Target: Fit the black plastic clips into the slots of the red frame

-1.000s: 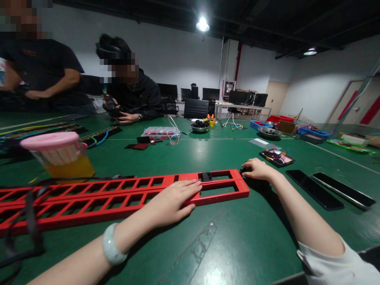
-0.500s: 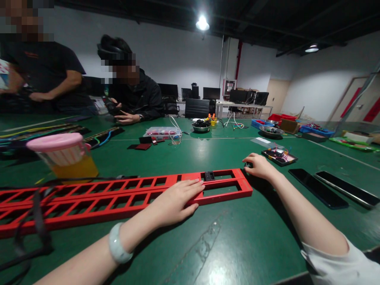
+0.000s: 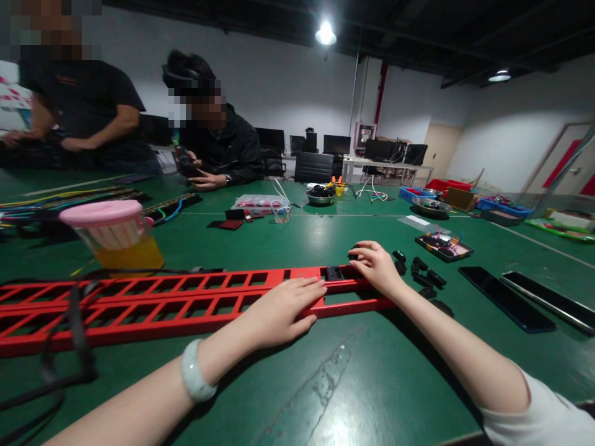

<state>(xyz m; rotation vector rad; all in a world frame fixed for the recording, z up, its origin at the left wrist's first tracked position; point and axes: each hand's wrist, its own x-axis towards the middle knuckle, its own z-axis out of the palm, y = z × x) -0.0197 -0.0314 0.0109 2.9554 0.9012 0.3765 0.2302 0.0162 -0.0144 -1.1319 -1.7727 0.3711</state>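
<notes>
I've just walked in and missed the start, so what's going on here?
The person's left hand rests on a long red frame. The right hand holds a small black part near the frame's right end. Another black piece sits in the frame, and loose black pieces lie on the green table to its right.

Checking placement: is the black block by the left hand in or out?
In: the black block shows inside an opening in the red frame.

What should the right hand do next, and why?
Perhaps lower the small black piece toward the gap beside the black block. The right hand pinches the piece near there, that block already sits in the red frame, and the left hand rests on the frame.
</notes>
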